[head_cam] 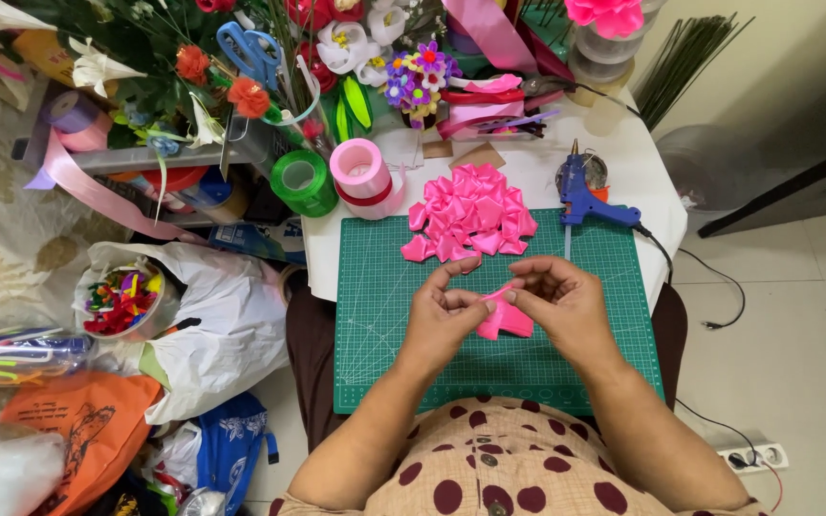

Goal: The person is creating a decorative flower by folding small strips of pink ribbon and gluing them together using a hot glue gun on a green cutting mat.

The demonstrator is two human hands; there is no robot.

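Two hands, the left hand (444, 311) and the right hand (556, 296), pinch one pink ribbon piece (504, 320) over the green mat (384, 315) mid-frame. Many folded pink pieces (470, 215) already sit piled just above, so much folding looks done.

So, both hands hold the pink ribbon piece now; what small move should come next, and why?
Probably finish pinching the fold. Left hand and right hand both grip the pink ribbon piece above the green mat, and it looks only partly folded, unlike the folded pieces in the pile behind it.
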